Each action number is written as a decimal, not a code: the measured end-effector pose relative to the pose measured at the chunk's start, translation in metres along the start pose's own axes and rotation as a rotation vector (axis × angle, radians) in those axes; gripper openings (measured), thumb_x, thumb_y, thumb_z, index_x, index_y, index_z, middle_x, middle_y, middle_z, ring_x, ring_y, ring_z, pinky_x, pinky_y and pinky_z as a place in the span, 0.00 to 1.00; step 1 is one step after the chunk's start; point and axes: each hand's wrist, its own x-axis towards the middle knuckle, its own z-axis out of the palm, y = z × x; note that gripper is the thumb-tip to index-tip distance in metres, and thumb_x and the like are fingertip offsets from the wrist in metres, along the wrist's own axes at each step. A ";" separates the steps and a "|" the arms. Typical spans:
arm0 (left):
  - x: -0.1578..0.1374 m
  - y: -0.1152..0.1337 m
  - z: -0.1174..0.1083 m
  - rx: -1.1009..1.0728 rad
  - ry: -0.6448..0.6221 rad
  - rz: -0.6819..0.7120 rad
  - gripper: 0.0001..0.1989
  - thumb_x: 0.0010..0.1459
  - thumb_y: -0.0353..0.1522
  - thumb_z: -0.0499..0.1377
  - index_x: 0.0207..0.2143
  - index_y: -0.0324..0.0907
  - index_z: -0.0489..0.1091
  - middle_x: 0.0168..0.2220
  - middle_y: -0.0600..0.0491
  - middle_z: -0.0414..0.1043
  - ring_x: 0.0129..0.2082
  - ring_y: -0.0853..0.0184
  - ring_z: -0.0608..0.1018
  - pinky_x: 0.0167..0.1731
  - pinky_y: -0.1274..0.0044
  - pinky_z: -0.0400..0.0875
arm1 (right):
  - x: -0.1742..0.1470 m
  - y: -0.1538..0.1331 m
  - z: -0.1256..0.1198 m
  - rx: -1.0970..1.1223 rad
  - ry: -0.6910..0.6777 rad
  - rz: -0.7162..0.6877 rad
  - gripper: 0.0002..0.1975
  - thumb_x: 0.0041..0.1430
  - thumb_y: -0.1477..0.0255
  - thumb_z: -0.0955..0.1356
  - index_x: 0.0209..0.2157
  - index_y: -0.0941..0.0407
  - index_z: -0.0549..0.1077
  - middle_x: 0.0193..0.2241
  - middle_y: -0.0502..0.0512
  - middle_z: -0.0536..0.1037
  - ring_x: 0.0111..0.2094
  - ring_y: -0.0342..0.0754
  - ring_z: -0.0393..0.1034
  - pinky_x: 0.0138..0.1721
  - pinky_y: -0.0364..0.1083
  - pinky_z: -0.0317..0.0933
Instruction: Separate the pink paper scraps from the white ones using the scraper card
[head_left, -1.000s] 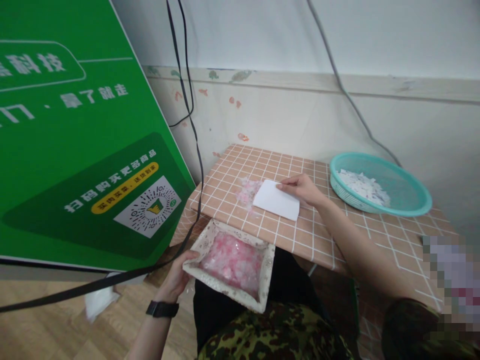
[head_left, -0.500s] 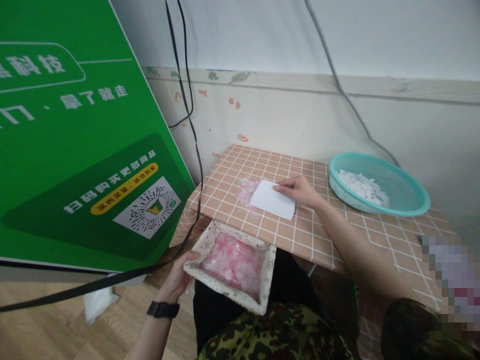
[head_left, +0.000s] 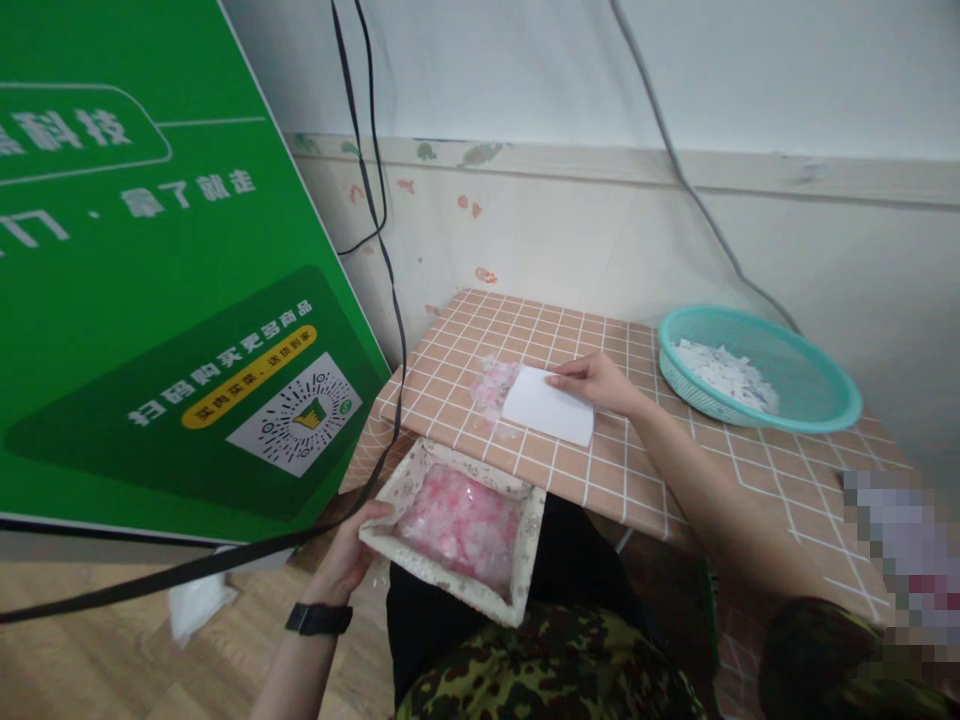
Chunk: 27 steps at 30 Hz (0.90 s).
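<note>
Just below the table edge, my left hand (head_left: 358,545) grips the left rim of a square fabric-covered tray (head_left: 531,535). Pink and white flakes (head_left: 461,520) fill the tray, some of them shiny. On the table, my right hand (head_left: 600,383) pinches the upper edge of a white card (head_left: 547,405) between thumb and fingers. The card lies low over the tabletop, its left edge against a small spread of pink and white flakes (head_left: 495,387). Whatever lies under the card is hidden.
A turquoise plastic basket (head_left: 817,395) holding white paper scraps (head_left: 727,375) stands on the checked tablecloth (head_left: 637,480) at right. A black strap (head_left: 390,290) hangs in front of the table's left corner. The green sign (head_left: 172,300) fills the left side.
The card has shifted slightly right and toward me, baring a little more of the flakes. The tray in my left hand has moved slightly left.
</note>
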 end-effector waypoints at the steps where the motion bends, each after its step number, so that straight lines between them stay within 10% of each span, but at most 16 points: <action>1: 0.000 0.001 -0.002 0.003 0.013 0.006 0.12 0.44 0.30 0.61 0.32 0.35 0.77 0.28 0.49 0.80 0.28 0.62 0.78 0.31 0.74 0.70 | 0.000 0.000 0.001 0.007 0.033 0.001 0.22 0.52 0.55 0.67 0.36 0.60 0.80 0.23 0.54 0.76 0.21 0.42 0.63 0.19 0.41 0.53; 8: -0.001 0.002 -0.007 0.006 0.049 0.037 0.11 0.41 0.30 0.62 0.31 0.36 0.77 0.26 0.50 0.79 0.25 0.63 0.77 0.29 0.74 0.70 | -0.001 -0.010 0.013 0.063 -0.118 -0.037 0.22 0.53 0.55 0.66 0.34 0.61 0.79 0.21 0.53 0.73 0.20 0.40 0.61 0.18 0.40 0.51; 27: -0.001 0.004 -0.005 0.009 0.019 0.012 0.13 0.42 0.31 0.62 0.33 0.36 0.77 0.30 0.49 0.80 0.28 0.61 0.78 0.33 0.71 0.70 | 0.002 -0.029 0.035 -0.065 0.055 -0.131 0.20 0.58 0.58 0.64 0.40 0.57 0.79 0.28 0.53 0.79 0.23 0.43 0.66 0.22 0.41 0.55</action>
